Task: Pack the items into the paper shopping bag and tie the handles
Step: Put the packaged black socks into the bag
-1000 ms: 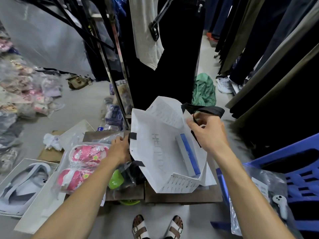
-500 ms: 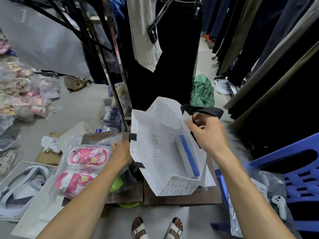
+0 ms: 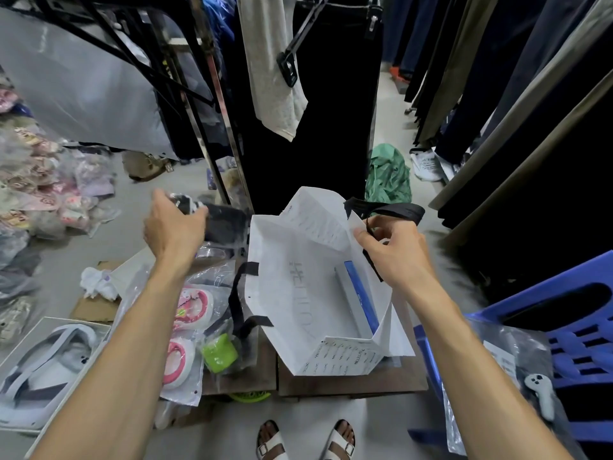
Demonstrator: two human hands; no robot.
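Our bag (image 3: 292, 293) stands open at the counter's (image 3: 351, 383) centre, a blue box (image 3: 360, 295) inside. Our right hand (image 3: 394, 250) pinches its black handle (image 3: 388, 209) at two o'clock; our left hand (image 3: 174, 227), at ten o'clock, grips a dark packet (image 3: 225, 222), blurred.

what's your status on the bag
Left hand lifting a dark bagged item. Right hand pinching bag rim and handle, mouth open. Blue box inside. Path clear.

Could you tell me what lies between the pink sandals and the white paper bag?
In the head view, a lime-green packaged item and the bag's black handle lie between them.
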